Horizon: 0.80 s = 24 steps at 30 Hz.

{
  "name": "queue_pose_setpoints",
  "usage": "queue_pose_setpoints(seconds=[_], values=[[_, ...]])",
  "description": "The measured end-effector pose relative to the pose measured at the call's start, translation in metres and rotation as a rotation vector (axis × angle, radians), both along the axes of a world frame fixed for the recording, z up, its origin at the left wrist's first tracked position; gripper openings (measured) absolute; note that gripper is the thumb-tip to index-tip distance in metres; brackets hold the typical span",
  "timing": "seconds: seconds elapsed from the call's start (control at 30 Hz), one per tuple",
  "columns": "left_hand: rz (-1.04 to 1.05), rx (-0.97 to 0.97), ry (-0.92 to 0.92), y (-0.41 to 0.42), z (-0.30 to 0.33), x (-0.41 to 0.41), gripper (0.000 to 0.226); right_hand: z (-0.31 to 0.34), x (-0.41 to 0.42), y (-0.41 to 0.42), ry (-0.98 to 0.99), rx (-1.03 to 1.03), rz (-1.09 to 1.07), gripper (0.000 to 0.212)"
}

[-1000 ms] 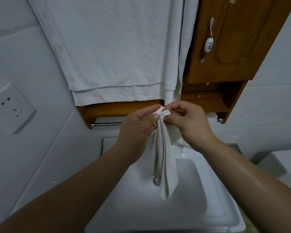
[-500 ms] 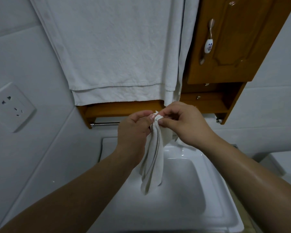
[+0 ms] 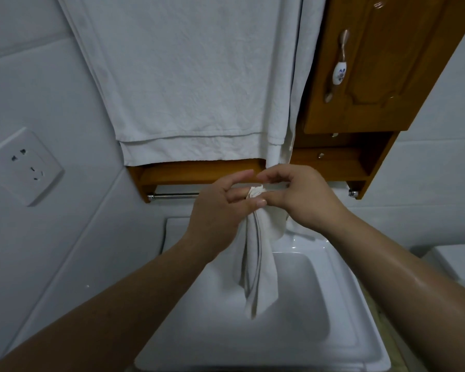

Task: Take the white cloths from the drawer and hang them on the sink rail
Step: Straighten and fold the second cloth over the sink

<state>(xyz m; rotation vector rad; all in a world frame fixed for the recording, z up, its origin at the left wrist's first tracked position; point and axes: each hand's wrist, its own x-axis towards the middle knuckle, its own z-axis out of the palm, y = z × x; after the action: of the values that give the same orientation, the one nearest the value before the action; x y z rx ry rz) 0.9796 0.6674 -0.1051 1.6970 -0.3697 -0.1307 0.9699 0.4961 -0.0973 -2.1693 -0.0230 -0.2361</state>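
Note:
A small white cloth (image 3: 257, 267) hangs bunched over the white sink (image 3: 341, 312), its top corner pinched between both hands. My left hand (image 3: 220, 210) grips the cloth's top with thumb and lower fingers, index finger stretched out. My right hand (image 3: 298, 197) pinches the same top edge from the right. Just behind the hands runs the chrome sink rail (image 3: 172, 196), fixed under a wooden shelf (image 3: 199, 173). The middle of the rail is hidden by my hands.
A large white towel (image 3: 188, 76) and a narrower white cloth (image 3: 287, 84) hang from above against the wall. A wooden cabinet (image 3: 381, 65) with a ceramic handle (image 3: 338, 68) is at upper right. A wall socket (image 3: 24, 165) sits left. A white toilet tank (image 3: 457, 261) is at right.
The hanging cloth swung left, then back toward the middle. My left index finger has straightened out, and both hands have shifted their hold on the cloth's top.

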Motion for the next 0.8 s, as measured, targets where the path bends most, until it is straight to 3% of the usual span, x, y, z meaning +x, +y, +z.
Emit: queue_pose_setpoints(seconds=[0.1,0.2,0.3,0.63,0.8], values=[[0.081,0.011,-0.036,-0.001,-0.003,0.001,0.037,-0.003,0.001,0.002,0.025,0.042,0.026,0.018],[0.13,-0.077,0.032,-0.001,-0.007,0.002,0.019,-0.004,0.0,0.004,0.034,0.109,0.04,0.027],[0.113,-0.204,0.114,0.0,-0.008,0.002,0.022,-0.002,-0.002,0.002,0.055,0.136,0.078,0.039],[0.319,-0.389,0.23,0.014,-0.005,0.021,0.012,-0.001,-0.01,-0.012,0.277,0.039,0.161,0.014],[0.328,-0.402,0.152,0.017,0.0,0.026,0.014,-0.014,-0.013,-0.015,0.314,0.001,0.151,0.014]])
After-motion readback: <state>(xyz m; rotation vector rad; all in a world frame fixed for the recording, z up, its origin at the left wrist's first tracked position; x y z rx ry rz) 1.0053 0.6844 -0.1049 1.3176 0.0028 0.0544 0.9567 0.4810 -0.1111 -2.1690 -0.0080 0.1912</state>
